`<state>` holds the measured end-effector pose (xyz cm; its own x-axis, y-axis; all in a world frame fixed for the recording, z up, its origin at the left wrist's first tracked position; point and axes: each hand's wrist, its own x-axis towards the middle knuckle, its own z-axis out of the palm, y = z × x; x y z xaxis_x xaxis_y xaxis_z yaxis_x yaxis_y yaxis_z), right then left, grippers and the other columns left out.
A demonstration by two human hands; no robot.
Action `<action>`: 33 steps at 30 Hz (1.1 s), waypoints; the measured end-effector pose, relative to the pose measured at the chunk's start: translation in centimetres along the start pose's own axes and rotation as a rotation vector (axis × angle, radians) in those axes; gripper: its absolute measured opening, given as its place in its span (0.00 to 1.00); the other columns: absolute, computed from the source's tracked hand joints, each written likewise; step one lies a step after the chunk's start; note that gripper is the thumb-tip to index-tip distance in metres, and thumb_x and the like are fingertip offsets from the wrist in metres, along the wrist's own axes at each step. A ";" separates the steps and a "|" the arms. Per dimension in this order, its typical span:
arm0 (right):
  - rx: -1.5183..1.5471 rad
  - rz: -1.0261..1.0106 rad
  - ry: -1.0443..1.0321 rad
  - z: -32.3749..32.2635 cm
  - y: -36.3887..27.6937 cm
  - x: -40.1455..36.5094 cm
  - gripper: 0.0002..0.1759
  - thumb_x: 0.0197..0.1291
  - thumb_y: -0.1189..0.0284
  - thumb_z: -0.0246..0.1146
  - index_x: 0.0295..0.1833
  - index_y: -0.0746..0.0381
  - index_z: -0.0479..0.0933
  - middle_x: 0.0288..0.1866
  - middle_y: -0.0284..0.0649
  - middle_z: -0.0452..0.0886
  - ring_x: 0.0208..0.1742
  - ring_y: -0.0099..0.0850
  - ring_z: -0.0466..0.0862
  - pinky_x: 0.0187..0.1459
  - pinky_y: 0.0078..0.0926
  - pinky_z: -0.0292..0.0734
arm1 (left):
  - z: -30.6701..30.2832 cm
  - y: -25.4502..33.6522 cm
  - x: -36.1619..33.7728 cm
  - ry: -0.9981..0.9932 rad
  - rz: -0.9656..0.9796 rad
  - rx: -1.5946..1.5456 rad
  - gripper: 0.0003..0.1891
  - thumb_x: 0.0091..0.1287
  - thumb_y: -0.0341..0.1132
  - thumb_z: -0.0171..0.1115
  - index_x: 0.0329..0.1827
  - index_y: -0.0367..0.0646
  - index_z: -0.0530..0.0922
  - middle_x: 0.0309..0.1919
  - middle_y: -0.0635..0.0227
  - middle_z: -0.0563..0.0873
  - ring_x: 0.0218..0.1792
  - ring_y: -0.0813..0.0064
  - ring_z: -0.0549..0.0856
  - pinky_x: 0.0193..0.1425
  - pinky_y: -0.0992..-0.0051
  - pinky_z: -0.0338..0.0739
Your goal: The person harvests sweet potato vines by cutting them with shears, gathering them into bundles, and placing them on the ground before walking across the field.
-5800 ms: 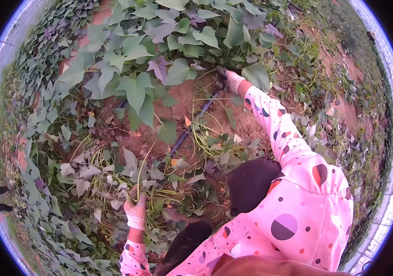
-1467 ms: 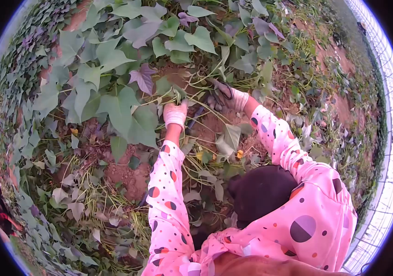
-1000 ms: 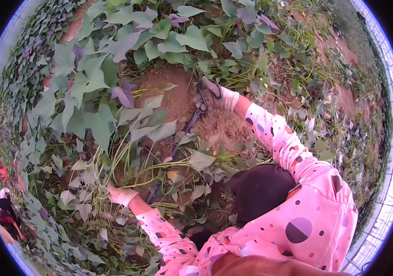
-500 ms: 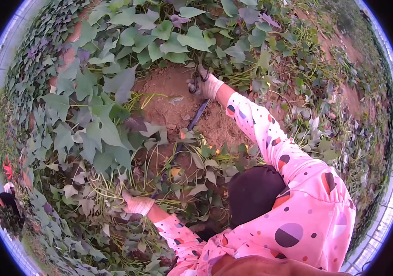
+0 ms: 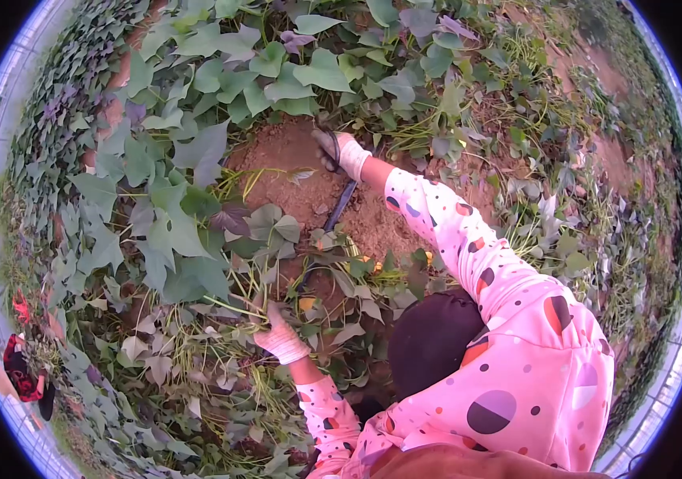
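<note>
My left hand [image 5: 281,338], in a pale glove, is closed around stems of a leafy sweet potato vine [image 5: 249,303] at lower middle. My right hand [image 5: 344,153], also gloved, is near the bare soil at upper middle. Its fingers are curled through the dark loops of scissors [image 5: 330,146]; the blades are hidden. Beside the right hand, broad green leaves [image 5: 289,84] hang over the soil. A dark hose [image 5: 341,204] runs across the soil below that hand and passes under the vines.
Bare brown soil [image 5: 277,152] lies between the vines. Dense foliage [image 5: 69,104] covers the left side, while thinner, trailing stems [image 5: 516,120] spread on the right. Another person [image 5: 28,375] is at the far left edge. A dark rounded shape [image 5: 436,339] sits between my arms.
My left hand has moved up and to the right, to another clump of stems. The right hand has shifted slightly left and down over the soil. The other person has changed posture.
</note>
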<state>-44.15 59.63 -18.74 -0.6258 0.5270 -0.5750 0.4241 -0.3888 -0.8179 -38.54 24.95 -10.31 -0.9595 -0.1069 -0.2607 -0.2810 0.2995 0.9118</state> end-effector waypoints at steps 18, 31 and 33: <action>-0.843 -0.498 -0.065 3.0 -3.1 -6.3 0.24 0.56 0.53 0.58 0.40 0.65 0.80 0.34 0.55 0.82 0.39 0.50 0.82 0.42 0.41 0.78 | 2.0 -1.1 -0.8 -0.125 0.414 0.317 0.16 0.62 0.30 0.62 0.52 0.34 0.78 0.49 0.54 0.82 0.44 0.66 0.84 0.48 0.70 0.77; -0.351 -0.288 -0.421 0.2 0.0 -18.1 0.23 0.58 0.51 0.63 0.36 0.64 0.80 0.23 0.35 0.80 0.23 0.22 0.78 0.27 0.23 0.72 | -4.6 -3.1 4.2 0.307 0.968 0.749 0.27 0.61 0.27 0.63 0.65 0.42 0.68 0.43 0.57 0.82 0.37 0.65 0.83 0.41 0.71 0.79; -0.550 -0.305 -0.196 -3.3 2.1 -15.3 0.31 0.58 0.44 0.58 0.36 0.65 0.81 0.23 0.43 0.79 0.26 0.34 0.80 0.33 0.31 0.75 | -12.2 -3.7 9.4 0.558 0.875 0.983 0.29 0.60 0.25 0.60 0.67 0.51 0.68 0.38 0.56 0.82 0.35 0.63 0.84 0.38 0.70 0.79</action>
<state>-31.53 53.22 -11.66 -0.8561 0.3852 -0.3444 0.4495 0.2266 -0.8641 -46.31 11.22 -12.28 -0.7597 0.1678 0.6282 0.2661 0.9618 0.0649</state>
